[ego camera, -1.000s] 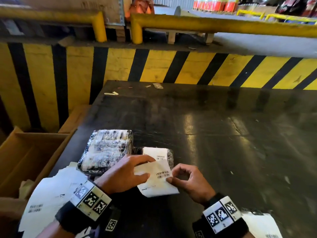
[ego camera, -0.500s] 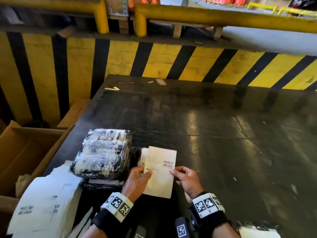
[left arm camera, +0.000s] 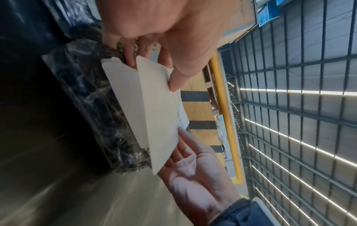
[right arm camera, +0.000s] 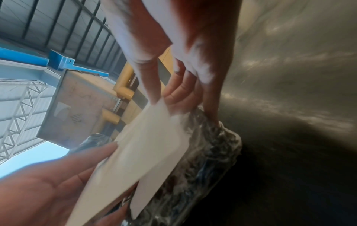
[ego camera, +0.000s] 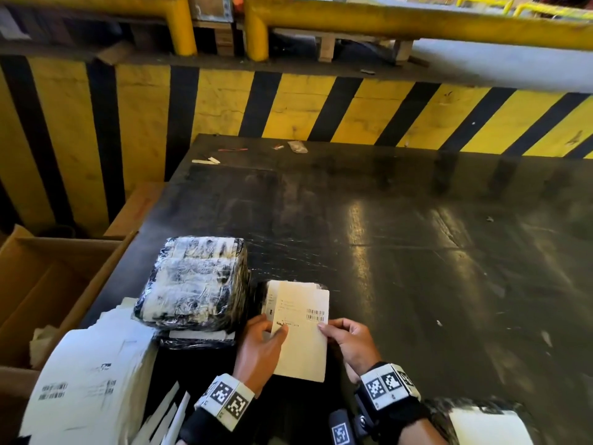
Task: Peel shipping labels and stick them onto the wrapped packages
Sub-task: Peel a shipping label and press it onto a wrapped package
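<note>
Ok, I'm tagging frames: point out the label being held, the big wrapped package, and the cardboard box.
label [ego camera: 303, 345], head view, blank lower middle of the sheet.
big wrapped package [ego camera: 195, 284], head view, centre of its top face.
cardboard box [ego camera: 48, 284], head view, inner wall.

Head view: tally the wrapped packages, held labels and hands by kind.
Wrapped packages: 4 (large package, package beneath it, package under the label, package at bottom right)
Held label: 1
Hands: 2 (left hand, right hand)
Total: 7
</note>
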